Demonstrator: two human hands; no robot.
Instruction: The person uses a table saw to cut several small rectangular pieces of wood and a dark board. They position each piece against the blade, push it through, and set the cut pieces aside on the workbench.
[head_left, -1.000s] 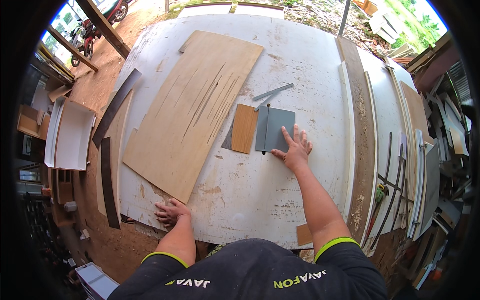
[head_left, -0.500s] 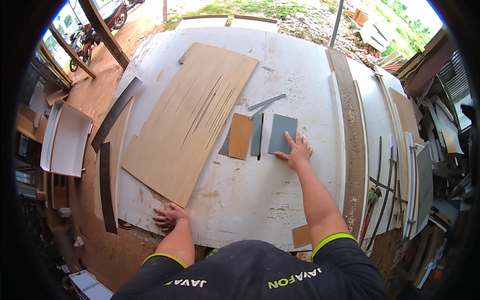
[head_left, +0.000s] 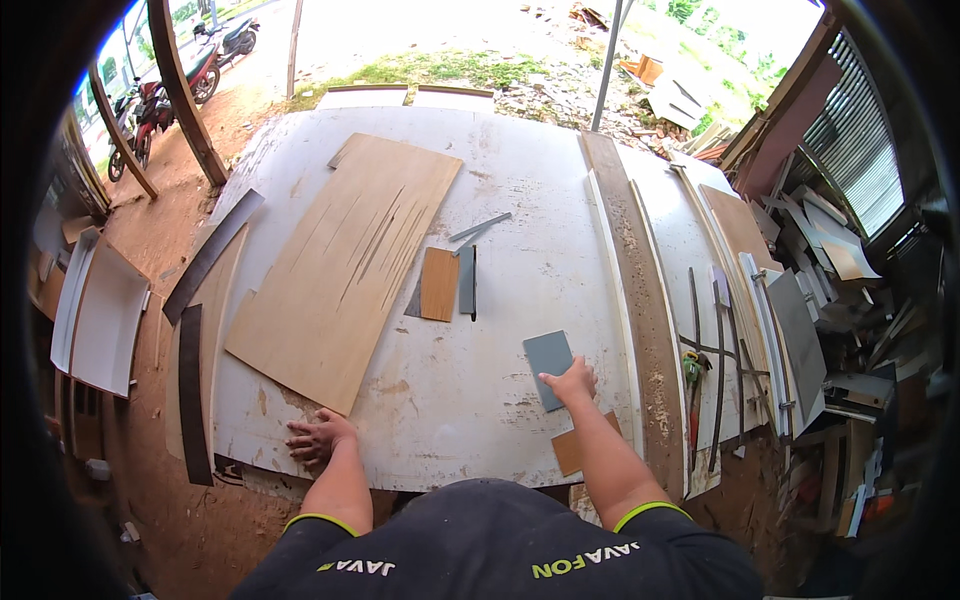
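Note:
My right hand (head_left: pixel 572 382) grips a grey rectangular panel (head_left: pixel 546 350) by its right edge, thumb on top, on the near right part of the white worktable (head_left: pixel 480 400). Just below it lies a small brown wood-look piece (head_left: pixel 568 452). At the table's near left edge my left hand (head_left: pixel 322 438) rests with fingers spread, beside the lower corner of a big plywood sheet (head_left: pixel 340 270). Mid-table are an upright-lying wood-grain sample (head_left: pixel 439 284), a narrow grey strip (head_left: pixel 466 282) with a dark edge, and thin grey strips (head_left: pixel 482 226) farther back.
A long brown board (head_left: pixel 640 280) crosses the table's right side. Beyond it lie dark strips (head_left: pixel 719 350), a green-handled tool (head_left: pixel 692 368) and stacked panels. Dark curved strips (head_left: pixel 192 400) lie along the left edge. Posts (head_left: pixel 185 90) and motorbikes (head_left: pixel 150 110) stand at far left; scrap piles at right.
The grey panel has slid from beside the samples toward me, turned slightly, with my right hand now gripping its edge. My left hand stays put. The whole view has shifted.

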